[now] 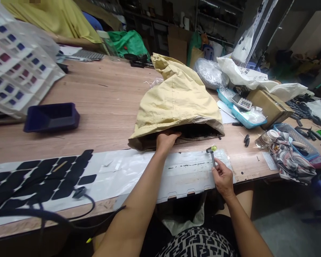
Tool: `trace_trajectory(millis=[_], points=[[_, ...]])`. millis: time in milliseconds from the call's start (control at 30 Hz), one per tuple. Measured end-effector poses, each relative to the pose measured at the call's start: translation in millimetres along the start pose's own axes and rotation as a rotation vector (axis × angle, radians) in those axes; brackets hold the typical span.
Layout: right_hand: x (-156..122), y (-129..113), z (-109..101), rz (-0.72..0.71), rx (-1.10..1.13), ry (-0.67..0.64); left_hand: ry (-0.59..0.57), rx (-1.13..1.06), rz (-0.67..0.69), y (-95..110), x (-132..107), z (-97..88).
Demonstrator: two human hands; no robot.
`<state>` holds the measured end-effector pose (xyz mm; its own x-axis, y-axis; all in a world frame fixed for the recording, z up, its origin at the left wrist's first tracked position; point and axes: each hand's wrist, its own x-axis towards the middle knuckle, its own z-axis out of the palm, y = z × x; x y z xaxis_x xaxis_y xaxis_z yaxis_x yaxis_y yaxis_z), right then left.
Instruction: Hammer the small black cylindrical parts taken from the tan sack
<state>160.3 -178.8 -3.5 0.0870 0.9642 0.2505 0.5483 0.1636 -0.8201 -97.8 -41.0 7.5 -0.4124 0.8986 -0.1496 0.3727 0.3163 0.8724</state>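
Note:
My left hand (pixel 166 140) reaches into the dark mouth of a big yellowish paper sack (pixel 176 100) lying on the wooden table (pixel 104 107); its fingers are hidden inside the opening. My right hand (pixel 222 178) is closed round the handle of a small hammer (pixel 212 154) with a yellow-tipped head. The hammer stands over a long white plastic strip (pixel 176 171) along the table's front edge. Rows of black flat pieces (pixel 45 178) lie on the strip's left part.
A dark blue tray (pixel 51 117) sits left of the sack. Clear blister trays (pixel 13 60) are stacked at far left. On the right are a calculator (pixel 242 102) in a blue basket, a cardboard box (pixel 270 105), plastic bags and a patterned cloth (pixel 291 157). A black cable (pixel 69 217) crosses the front edge.

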Motion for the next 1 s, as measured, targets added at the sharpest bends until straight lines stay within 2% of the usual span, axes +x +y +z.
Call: trace_trajectory(millis=[133, 233, 300, 400, 567, 733, 1000], points=[[1, -1, 0, 0.008, 0.004, -0.003, -0.275, 0.019, 0.165, -8, -50, -16.7], [1, -1, 0, 0.007, 0.004, -0.006, -0.421, 0.117, 0.268, -20, -83, -17.5], [1, -1, 0, 0.003, 0.002, -0.001, -0.418, 0.164, 0.359, -29, -96, -13.3], [1, -1, 0, -0.001, 0.001, 0.009, -0.352, 0.197, 0.465, -39, -104, -6.2], [1, -1, -1, -0.013, 0.011, 0.025, -0.309, 0.201, 0.522, -46, -104, -2.3], [-13, -5, -3, -0.111, -0.022, 0.051, -0.306, 0.188, 0.516, -47, -103, -1.6], [-35, -33, 0, -0.287, -0.029, -0.153, -0.306, 0.166, 0.507, -47, -104, -0.2]])
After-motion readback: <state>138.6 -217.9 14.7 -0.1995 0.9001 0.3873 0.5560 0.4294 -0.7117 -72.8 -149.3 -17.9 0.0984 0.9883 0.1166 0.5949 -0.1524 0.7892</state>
